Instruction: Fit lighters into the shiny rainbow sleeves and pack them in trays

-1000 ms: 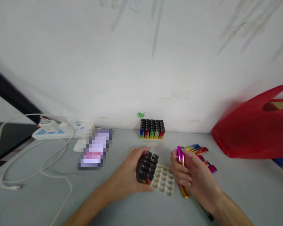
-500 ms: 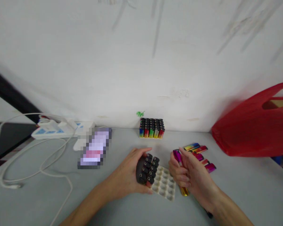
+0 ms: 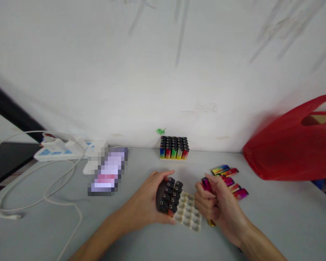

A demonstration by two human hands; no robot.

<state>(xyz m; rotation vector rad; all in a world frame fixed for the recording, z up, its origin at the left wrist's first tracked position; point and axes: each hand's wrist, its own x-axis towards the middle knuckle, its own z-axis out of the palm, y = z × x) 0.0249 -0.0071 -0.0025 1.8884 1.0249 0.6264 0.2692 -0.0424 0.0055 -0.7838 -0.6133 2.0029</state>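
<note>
My left hand (image 3: 146, 204) curves around two rows of black-topped lighters (image 3: 170, 194), thumb at the near end and fingers at the far end. These lighters stand in one side of a pale tray (image 3: 188, 212), whose other round sockets show bare. To the right of the tray, my right hand (image 3: 217, 199) is closed around a purple lighter (image 3: 206, 184), its black top poking out above the fingers. Under that hand the end of a gold lighter (image 3: 211, 223) shows; the rest is hidden. Several loose colourful lighters (image 3: 228, 181) lie just beyond the right hand.
A full block of upright lighters (image 3: 174, 148) stands against the wall. At the left are a phone (image 3: 108, 172), a white power strip (image 3: 62, 152) and a looping white cable (image 3: 46, 197). A red bag (image 3: 290, 148) sits at the right.
The purple lighter has turned and sunk deeper into my right hand, with less of its body showing. The right hand has shifted slightly; my left hand stays around the lighters.
</note>
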